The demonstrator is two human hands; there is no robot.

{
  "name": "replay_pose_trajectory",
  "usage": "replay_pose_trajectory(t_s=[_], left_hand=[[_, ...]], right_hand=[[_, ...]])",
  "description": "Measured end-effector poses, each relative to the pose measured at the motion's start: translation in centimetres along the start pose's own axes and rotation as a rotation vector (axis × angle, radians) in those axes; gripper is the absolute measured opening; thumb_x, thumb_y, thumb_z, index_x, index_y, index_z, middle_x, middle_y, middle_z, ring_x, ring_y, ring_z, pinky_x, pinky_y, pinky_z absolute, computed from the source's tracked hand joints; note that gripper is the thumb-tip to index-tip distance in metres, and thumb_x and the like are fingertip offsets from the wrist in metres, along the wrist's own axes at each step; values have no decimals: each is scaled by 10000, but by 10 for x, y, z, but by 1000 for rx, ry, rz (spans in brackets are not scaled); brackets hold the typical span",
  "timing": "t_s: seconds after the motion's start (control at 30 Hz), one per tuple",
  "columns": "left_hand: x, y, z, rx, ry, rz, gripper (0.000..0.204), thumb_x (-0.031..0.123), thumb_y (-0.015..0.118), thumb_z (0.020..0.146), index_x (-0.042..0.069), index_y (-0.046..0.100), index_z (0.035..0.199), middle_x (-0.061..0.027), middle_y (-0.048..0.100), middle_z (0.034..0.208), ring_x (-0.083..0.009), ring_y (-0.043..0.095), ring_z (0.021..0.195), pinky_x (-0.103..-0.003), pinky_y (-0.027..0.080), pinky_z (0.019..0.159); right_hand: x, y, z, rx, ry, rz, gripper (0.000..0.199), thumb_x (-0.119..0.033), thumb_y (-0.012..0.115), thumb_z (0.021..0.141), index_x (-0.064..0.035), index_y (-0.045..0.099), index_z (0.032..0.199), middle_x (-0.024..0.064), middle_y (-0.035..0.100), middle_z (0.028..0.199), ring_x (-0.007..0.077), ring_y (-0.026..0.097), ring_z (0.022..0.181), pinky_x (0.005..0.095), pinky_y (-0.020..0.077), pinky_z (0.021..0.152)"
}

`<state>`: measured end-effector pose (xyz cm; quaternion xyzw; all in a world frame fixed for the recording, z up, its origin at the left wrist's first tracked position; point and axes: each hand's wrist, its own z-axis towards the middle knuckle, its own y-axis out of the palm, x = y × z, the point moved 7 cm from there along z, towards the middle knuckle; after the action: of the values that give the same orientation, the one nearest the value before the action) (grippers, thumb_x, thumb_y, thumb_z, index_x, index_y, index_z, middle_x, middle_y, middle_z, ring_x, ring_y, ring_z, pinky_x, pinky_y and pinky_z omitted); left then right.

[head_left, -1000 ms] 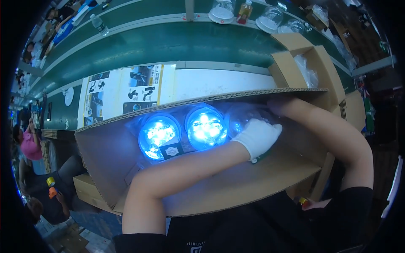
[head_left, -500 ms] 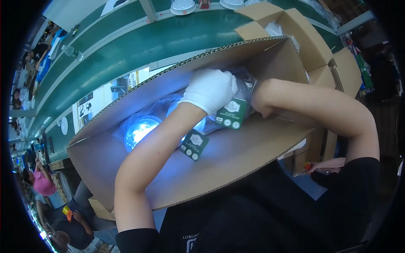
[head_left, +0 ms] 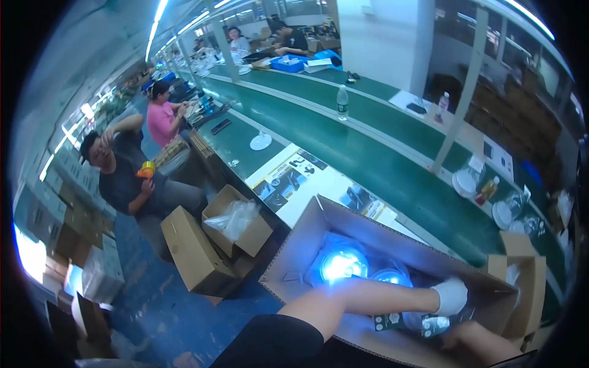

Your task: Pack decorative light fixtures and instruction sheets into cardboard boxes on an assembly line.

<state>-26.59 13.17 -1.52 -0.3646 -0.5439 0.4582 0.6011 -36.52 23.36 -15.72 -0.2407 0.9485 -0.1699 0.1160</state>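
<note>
An open cardboard box [head_left: 294,264] lies before me, with two lit round lamps inside. The brighter lamp [head_left: 343,265] is at the left, in clear plastic; the other lamp [head_left: 392,278] is partly behind my left forearm. My left hand [head_left: 452,297], in a white glove, is curled inside the right half of the box, its fingertips hidden. Below it are a green tag [head_left: 435,325] and a second green tag [head_left: 388,321] beside clear plastic. My right hand [head_left: 457,334] is low beside the tags, blurred, its fingers not readable.
A green workbench [head_left: 392,165] runs behind the box, carrying a water bottle [head_left: 342,103] and printed sheets [head_left: 319,184]. Left stand two cardboard cartons, one holding plastic bags [head_left: 236,221]. A seated person [head_left: 132,178] holds an orange tape dispenser [head_left: 146,170]; a person in pink [head_left: 162,119] works beyond.
The view has swung up and left, so the box now sits lower right and more of the room shows. Both my hands remain inside the box by the tags.
</note>
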Motion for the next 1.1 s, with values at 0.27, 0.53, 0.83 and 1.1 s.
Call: replay_pose_trajectory(t_s=[0.27,0.53,0.83,1.1], left_hand=[[-11,-3,12,139,29,56,223,233,594,748,97,764,704,-154,692,677,-327,666,635,-440,479,562],[-16,-4,17,22,-39,21,230,220,602,758,81,781,796,-161,731,820,-326,702,752,-441,531,676],[-5,-3,3,161,-33,-48,216,249,620,719,82,756,694,-170,693,693,-338,672,638,-449,518,621],[-6,0,5,11,-17,-285,222,215,591,728,84,770,718,-188,693,689,-366,677,637,-489,535,618]], right_hand=[[30,-62,-33,6,117,-108,320,-362,666,867,-135,749,1076,111,734,1038,303,684,960,423,534,871],[36,-106,-51,29,181,-145,300,-336,635,874,-116,750,1044,121,735,1025,302,692,940,421,547,846],[11,-158,-56,69,188,-185,288,-306,601,882,-95,751,1008,133,737,1009,302,700,918,420,560,818],[-35,-145,-68,47,165,-21,286,-280,570,889,-77,751,975,143,738,996,301,708,898,419,572,793]])
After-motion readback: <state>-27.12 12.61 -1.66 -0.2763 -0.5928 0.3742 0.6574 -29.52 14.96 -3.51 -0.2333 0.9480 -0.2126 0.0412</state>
